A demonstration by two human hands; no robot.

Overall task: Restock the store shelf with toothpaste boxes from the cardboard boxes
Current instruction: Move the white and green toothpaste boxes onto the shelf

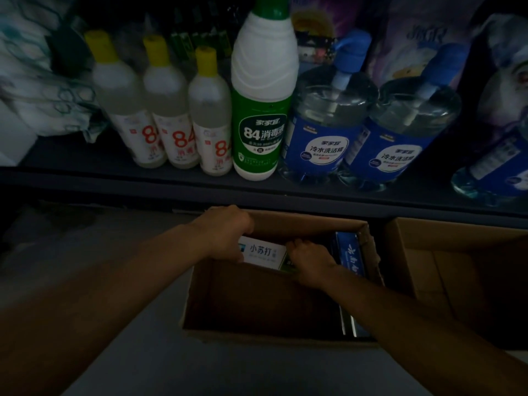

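An open cardboard box (217, 304) stands on the floor below the dark shelf (171, 184). Both my hands reach into its far end. My left hand (225, 232) grips the left end of a white toothpaste box (264, 252) with blue print. My right hand (310, 260) curls its fingers over the right end of that same box, next to a greenish pack that is mostly hidden. Dark blue toothpaste boxes (350, 255) lie along the carton's right wall. The light is dim.
On the shelf stand three yellow-capped disinfectant bottles (174, 115), a tall green-labelled bottle (261, 110) and blue-labelled detergent jugs (328, 130). A second open cardboard box (445, 270) sits to the right. Grey floor (143, 352) lies at the left.
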